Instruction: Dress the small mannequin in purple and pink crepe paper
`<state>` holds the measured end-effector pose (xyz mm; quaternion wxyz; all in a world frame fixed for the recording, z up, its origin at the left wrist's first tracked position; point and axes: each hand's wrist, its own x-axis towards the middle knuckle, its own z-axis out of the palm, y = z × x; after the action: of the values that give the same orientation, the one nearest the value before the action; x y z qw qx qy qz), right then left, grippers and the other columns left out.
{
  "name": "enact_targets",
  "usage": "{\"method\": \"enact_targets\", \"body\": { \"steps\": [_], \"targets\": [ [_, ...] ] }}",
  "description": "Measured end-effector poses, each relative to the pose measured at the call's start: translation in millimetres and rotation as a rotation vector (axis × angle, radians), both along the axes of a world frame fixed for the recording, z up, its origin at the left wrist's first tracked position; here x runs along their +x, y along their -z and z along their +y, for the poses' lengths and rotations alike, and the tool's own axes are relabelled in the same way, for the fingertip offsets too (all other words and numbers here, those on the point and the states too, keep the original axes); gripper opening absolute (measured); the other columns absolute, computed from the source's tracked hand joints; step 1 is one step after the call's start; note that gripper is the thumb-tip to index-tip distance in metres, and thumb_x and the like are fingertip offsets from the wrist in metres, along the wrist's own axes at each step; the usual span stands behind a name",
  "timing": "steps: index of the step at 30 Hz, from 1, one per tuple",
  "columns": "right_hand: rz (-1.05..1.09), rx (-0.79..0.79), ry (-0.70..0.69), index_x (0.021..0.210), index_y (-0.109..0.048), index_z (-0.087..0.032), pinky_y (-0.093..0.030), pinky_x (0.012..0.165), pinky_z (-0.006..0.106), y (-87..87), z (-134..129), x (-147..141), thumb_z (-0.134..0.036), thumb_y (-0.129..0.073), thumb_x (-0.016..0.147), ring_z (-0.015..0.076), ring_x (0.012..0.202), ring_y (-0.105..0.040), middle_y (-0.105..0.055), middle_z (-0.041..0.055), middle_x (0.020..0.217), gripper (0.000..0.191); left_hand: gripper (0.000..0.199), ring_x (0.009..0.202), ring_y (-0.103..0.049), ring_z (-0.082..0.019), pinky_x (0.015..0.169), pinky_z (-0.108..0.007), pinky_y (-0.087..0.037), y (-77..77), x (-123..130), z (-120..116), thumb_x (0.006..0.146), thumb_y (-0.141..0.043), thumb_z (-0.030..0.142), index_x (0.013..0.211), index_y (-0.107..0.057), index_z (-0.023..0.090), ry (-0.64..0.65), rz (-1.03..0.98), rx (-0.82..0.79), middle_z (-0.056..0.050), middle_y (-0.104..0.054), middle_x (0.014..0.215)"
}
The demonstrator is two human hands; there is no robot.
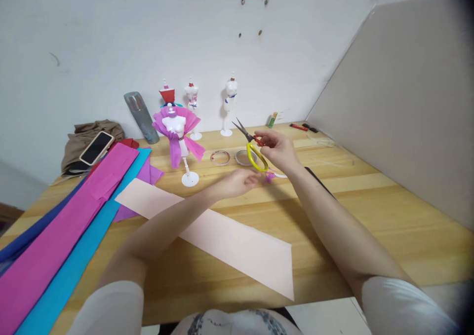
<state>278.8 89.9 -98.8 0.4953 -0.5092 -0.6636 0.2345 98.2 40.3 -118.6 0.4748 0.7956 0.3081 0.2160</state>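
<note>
My right hand [277, 150] is closed on a pair of scissors [258, 158], held above the table. The blades are parted and point up to the left, with a yellow handle loop hanging below the fingers. My left hand [239, 183] reaches low over the table, fingers curled together and slightly blurred; what they hold, if anything, is hidden. Just right of those fingertips lies a small purple scrap [270, 177]. A long pale pink paper strip [240, 246] lies slantwise under my left forearm. Left of that hand stands a small white dress form [175, 125] draped in purple-pink crepe paper.
Several more dress forms, one a white form [230, 98], stand along the wall. Two wire rings [220, 158] lie mid-table. At left are magenta paper [74, 221], blue paper [85, 256], a phone [97, 148] and a grey bottle [142, 118]. A glue stick [273, 120] stands at the back.
</note>
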Motion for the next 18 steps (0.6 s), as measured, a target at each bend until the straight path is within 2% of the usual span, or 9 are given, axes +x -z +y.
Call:
{"method": "enact_targets", "body": {
  "steps": [3, 4, 5, 8, 11, 14, 16, 18],
  "targets": [
    [0.027, -0.042, -0.047, 0.112, -0.074, -0.024, -0.050, 0.066, 0.032, 3.5, 1.9, -3.0, -0.019, -0.064, 0.072, 0.0169, 0.066, -0.059, -0.065, 0.0014, 0.077, 0.041, 0.013, 0.098, -0.070, -0.022, 0.087, -0.033, -0.052, -9.1, -33.3, -29.0, 0.092, -0.056, 0.016, 0.088, -0.068, 0.019, 0.193, 0.410, 0.235, -0.006, -0.076, 0.100],
    [0.035, -0.062, -0.076, 0.112, -0.073, -0.023, -0.050, 0.065, 0.032, 5.5, 2.1, -5.1, -0.021, -0.066, 0.073, 0.0164, 0.066, -0.058, -0.065, 0.0011, 0.076, 0.040, 0.014, 0.096, -0.070, -0.023, 0.084, -0.033, -0.051, -13.2, -42.2, -38.9, 0.091, -0.056, 0.018, 0.082, -0.067, 0.019, 0.219, 0.550, 0.308, -0.007, -0.075, 0.098],
    [0.042, -0.080, -0.111, 0.113, -0.073, -0.022, -0.050, 0.065, 0.031, 7.9, 1.9, -7.7, -0.024, -0.068, 0.073, 0.0159, 0.066, -0.058, -0.065, 0.0009, 0.076, 0.040, 0.015, 0.096, -0.070, -0.025, 0.080, -0.033, -0.051, -17.6, -49.4, -48.0, 0.092, -0.057, 0.021, 0.081, -0.066, 0.018, 0.201, 0.674, 0.360, -0.009, -0.075, 0.099],
    [0.034, -0.120, -0.223, 0.114, -0.072, -0.017, -0.050, 0.066, 0.030, 15.8, -1.2, -16.6, -0.034, -0.072, 0.074, 0.0147, 0.066, -0.058, -0.066, 0.0003, 0.076, 0.044, 0.017, 0.099, -0.069, -0.030, 0.075, -0.036, -0.050, -30.2, -62.1, -67.6, 0.090, -0.066, 0.034, 0.094, -0.066, 0.017, 0.143, 0.954, 0.398, -0.012, -0.074, 0.102],
    [-0.101, -0.179, -0.363, 0.111, -0.074, -0.015, -0.048, 0.064, 0.028, 23.0, -8.0, -24.2, -0.037, -0.070, 0.078, 0.0140, 0.065, -0.058, -0.067, 0.0006, 0.076, 0.039, 0.021, 0.106, -0.067, -0.031, 0.080, -0.037, -0.051, -39.3, -66.4, -77.4, 0.088, -0.072, 0.034, 0.097, -0.066, 0.016, 0.197, 1.036, 0.412, -0.013, -0.073, 0.107],
    [-0.396, -0.276, -0.472, 0.108, -0.077, -0.019, -0.047, 0.065, 0.026, 28.1, -15.8, -29.4, -0.021, -0.067, 0.077, 0.0156, 0.070, -0.064, -0.074, 0.0024, 0.083, 0.033, 0.021, 0.106, -0.068, -0.030, 0.080, -0.035, -0.051, -43.0, -69.0, -83.6, 0.087, -0.073, 0.032, 0.098, -0.066, 0.015, 0.250, 1.058, 0.407, -0.013, -0.072, 0.110],
    [-0.575, -0.313, -0.446, 0.112, -0.078, -0.021, -0.048, 0.069, 0.026, 30.7, -19.8, -32.5, -0.009, -0.064, 0.072, 0.0174, 0.078, -0.068, -0.078, 0.0032, 0.091, 0.043, 0.023, 0.104, -0.068, -0.029, 0.076, -0.034, -0.050, -42.3, -71.8, -86.4, 0.087, -0.074, 0.031, 0.100, -0.066, 0.015, 0.265, 1.062, 0.393, -0.013, -0.072, 0.111],
    [-0.659, -0.325, -0.396, 0.116, -0.077, -0.022, -0.049, 0.070, 0.026, 32.7, -22.2, -35.5, -0.006, -0.062, 0.072, 0.0181, 0.081, -0.070, -0.080, 0.0037, 0.096, 0.049, 0.022, 0.103, -0.069, -0.029, 0.071, -0.033, -0.047, -39.3, -75.8, -87.9, 0.085, -0.076, 0.029, 0.098, -0.065, 0.015, 0.293, 1.040, 0.398, -0.012, -0.073, 0.109]
  ]
}}
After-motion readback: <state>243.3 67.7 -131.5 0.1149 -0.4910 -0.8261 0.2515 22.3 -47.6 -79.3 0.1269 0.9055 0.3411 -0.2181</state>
